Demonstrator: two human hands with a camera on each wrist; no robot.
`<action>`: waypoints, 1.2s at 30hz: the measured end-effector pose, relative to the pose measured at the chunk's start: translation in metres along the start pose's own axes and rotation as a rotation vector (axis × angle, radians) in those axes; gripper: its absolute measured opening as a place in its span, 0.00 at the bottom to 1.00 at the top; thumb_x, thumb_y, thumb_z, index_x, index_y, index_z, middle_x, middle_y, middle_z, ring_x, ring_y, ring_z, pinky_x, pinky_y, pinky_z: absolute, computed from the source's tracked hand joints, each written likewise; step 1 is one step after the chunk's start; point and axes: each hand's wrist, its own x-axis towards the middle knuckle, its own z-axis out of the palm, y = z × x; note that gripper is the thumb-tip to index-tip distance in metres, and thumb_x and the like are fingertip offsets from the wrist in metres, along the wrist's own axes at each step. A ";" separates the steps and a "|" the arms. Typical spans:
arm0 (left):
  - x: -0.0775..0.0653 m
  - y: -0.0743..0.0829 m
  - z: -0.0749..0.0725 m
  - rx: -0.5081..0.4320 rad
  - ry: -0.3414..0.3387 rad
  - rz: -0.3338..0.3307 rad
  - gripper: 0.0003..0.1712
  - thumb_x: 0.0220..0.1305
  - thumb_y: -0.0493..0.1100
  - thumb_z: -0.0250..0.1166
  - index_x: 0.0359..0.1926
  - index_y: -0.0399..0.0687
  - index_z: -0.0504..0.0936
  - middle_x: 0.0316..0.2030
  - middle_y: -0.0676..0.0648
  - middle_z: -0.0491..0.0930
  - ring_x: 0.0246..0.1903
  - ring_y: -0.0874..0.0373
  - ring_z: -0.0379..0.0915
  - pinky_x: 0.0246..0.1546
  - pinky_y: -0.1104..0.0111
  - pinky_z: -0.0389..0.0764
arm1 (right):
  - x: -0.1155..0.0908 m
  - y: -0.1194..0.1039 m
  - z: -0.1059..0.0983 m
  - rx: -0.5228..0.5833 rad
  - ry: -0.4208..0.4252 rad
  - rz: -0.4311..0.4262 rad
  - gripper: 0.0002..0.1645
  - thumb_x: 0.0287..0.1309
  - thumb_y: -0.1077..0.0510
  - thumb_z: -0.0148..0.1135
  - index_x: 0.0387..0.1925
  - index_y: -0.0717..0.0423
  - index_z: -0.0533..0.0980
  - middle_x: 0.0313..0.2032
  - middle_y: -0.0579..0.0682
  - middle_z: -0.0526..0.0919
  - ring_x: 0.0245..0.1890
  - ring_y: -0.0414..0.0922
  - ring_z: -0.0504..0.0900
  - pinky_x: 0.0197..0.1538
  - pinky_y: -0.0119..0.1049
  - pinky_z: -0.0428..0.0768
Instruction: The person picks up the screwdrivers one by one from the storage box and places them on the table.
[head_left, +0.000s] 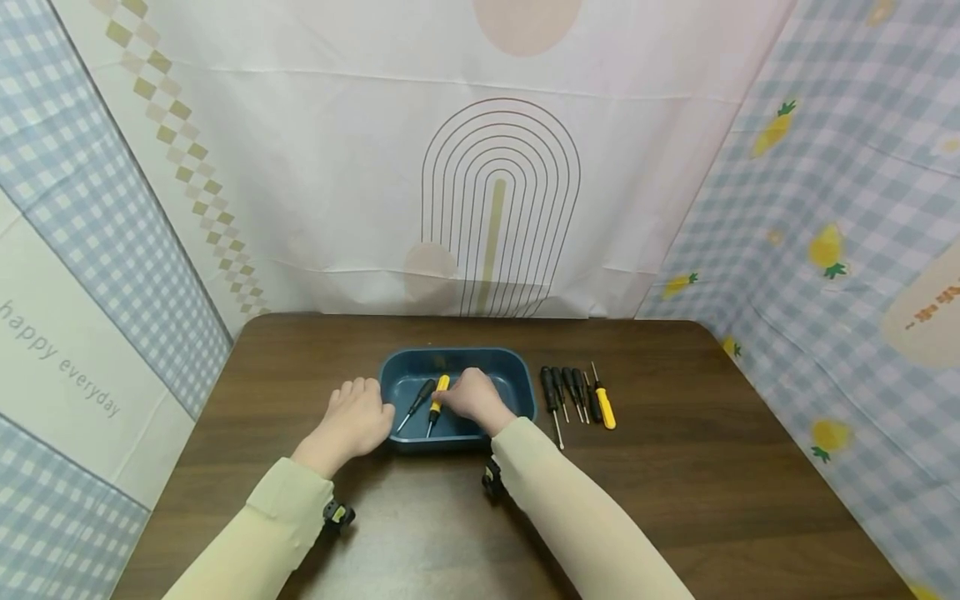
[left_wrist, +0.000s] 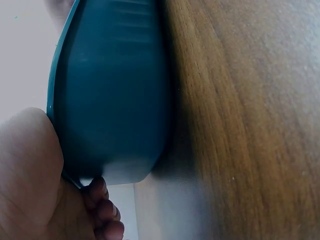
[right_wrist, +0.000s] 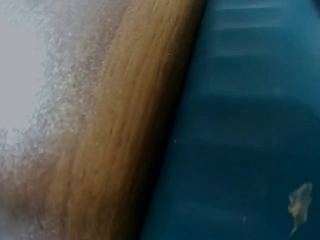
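A blue plastic tub sits on the table, holding a black-handled screwdriver and a yellow-and-black screwdriver side by side, tips toward the near wall. My left hand grips the tub's left end; in the left wrist view its thumb side and curled fingers meet at the rim. Reaching in over the near wall, my right hand pinches the yellow-and-black screwdriver by its handle. The right wrist view shows only the tub's outer wall and tabletop, with that hand out of sight.
Right of the tub lies a row of several black-handled screwdrivers, with a yellow-handled screwdriver at its right end. Brown wooden tabletop surrounds them. Behind the table hangs a pale patterned cloth, and checked cloths flank both sides.
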 end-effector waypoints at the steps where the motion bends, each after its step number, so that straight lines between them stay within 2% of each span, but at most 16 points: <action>1: 0.000 0.000 0.000 -0.001 -0.001 -0.001 0.23 0.66 0.49 0.51 0.48 0.31 0.70 0.37 0.41 0.67 0.41 0.44 0.61 0.44 0.52 0.63 | 0.000 -0.001 0.001 -0.012 0.007 -0.002 0.25 0.54 0.44 0.69 0.13 0.54 0.72 0.12 0.45 0.65 0.12 0.40 0.64 0.18 0.33 0.65; 5: -0.001 0.000 0.000 -0.004 0.000 -0.002 0.23 0.66 0.49 0.52 0.48 0.31 0.70 0.36 0.41 0.67 0.40 0.44 0.61 0.44 0.53 0.63 | -0.002 -0.004 0.001 -0.030 0.022 -0.009 0.21 0.54 0.46 0.70 0.21 0.58 0.76 0.17 0.48 0.69 0.15 0.43 0.68 0.20 0.35 0.67; 10: 0.000 0.000 0.002 -0.006 -0.002 0.001 0.22 0.66 0.49 0.51 0.47 0.32 0.70 0.36 0.41 0.66 0.40 0.45 0.61 0.43 0.53 0.63 | -0.003 -0.001 -0.001 -0.049 0.030 -0.031 0.18 0.55 0.49 0.69 0.24 0.59 0.76 0.20 0.51 0.74 0.17 0.44 0.71 0.22 0.35 0.70; 15: 0.000 0.000 0.003 -0.005 -0.005 0.002 0.21 0.66 0.49 0.50 0.46 0.32 0.70 0.35 0.42 0.66 0.39 0.45 0.61 0.43 0.53 0.63 | 0.000 0.007 -0.005 -0.042 0.021 0.006 0.18 0.55 0.48 0.69 0.27 0.60 0.76 0.22 0.52 0.77 0.18 0.44 0.74 0.22 0.35 0.73; 22: -0.001 0.000 0.001 -0.003 0.001 0.002 0.21 0.66 0.49 0.50 0.46 0.32 0.70 0.36 0.41 0.67 0.40 0.45 0.61 0.44 0.52 0.63 | -0.002 0.014 -0.016 -0.021 -0.003 0.045 0.16 0.56 0.51 0.68 0.27 0.60 0.77 0.21 0.53 0.79 0.19 0.45 0.78 0.22 0.35 0.74; 36: -0.001 0.000 0.001 -0.009 -0.001 0.000 0.20 0.67 0.49 0.50 0.45 0.32 0.69 0.35 0.42 0.66 0.39 0.45 0.61 0.42 0.54 0.63 | -0.003 0.016 -0.018 0.006 0.005 0.090 0.13 0.58 0.54 0.65 0.30 0.62 0.75 0.22 0.53 0.79 0.21 0.47 0.79 0.23 0.36 0.74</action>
